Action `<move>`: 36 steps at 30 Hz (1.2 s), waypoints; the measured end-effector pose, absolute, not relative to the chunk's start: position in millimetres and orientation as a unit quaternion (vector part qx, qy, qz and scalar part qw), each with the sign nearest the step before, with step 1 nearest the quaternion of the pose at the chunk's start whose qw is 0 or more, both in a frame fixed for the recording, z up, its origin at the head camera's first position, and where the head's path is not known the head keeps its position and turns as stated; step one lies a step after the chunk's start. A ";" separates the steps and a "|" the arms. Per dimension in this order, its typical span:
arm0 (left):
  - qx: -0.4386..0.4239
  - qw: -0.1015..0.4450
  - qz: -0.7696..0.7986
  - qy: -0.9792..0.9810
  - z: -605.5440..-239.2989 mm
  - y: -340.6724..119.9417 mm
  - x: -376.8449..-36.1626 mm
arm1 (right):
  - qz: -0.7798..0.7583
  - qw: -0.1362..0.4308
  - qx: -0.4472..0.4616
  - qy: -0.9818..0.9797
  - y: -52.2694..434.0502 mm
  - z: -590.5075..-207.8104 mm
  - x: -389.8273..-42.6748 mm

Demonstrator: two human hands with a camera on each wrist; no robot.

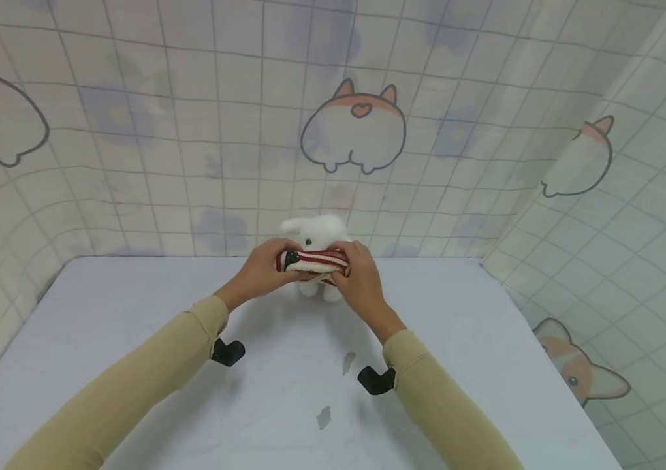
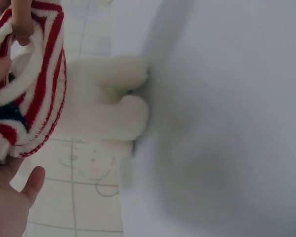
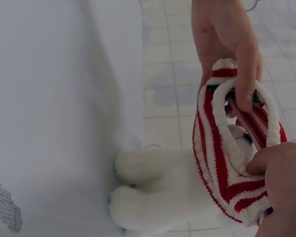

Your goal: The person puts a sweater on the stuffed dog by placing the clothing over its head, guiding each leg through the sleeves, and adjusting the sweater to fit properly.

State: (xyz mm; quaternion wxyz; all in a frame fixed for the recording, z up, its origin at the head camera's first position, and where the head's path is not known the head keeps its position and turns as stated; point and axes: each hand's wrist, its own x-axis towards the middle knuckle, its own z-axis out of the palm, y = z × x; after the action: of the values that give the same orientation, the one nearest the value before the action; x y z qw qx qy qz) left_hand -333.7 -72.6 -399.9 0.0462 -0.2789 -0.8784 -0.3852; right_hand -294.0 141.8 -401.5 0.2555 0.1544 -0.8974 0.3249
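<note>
A white plush dog (image 1: 324,230) stands on the table near its back edge, its pale legs (image 3: 143,168) showing in the right wrist view. In front of its face, a small knitted pet sweater (image 1: 315,262) with red, white and navy stripes is stretched sideways between both hands. My left hand (image 1: 264,266) grips one side of the sweater, and my right hand (image 1: 362,277) the other. Seen from the right wrist, both thumbs hook into the white ribbed opening (image 3: 222,113), which is spread wide. Part of the dog's head shows through it. The sweater hides much of the dog's front.
The white table (image 1: 274,405) has two grey patches (image 1: 324,418) toward the front. A tiled-pattern curtain with cartoon corgis (image 1: 353,134) hangs behind the table and along its sides. Black wrist mounts (image 1: 377,380) stick out beneath both sleeves.
</note>
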 end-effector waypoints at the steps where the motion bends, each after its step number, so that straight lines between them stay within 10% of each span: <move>1: -0.274 0.027 -0.394 -0.877 -398.7 -73.1 -334.8 | 0.326 0.254 0.155 -0.898 141.8 -400.8 -294.9; 17: -0.301 -0.086 -0.377 -0.872 -376.9 -81.4 -343.7 | 0.320 0.227 0.166 -0.905 141.5 -389.1 -297.9; 36: -0.338 0.067 -0.191 -0.919 -358.0 -69.5 -345.5 | 0.251 0.235 0.162 -0.925 143.9 -388.3 -304.2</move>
State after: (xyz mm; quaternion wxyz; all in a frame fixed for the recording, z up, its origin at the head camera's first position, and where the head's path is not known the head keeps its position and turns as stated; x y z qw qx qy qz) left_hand -345.5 -69.5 -358.0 0.0668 -0.3382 -0.9190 -0.1914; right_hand -304.2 143.9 -388.3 0.2354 0.1617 -0.9248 0.2515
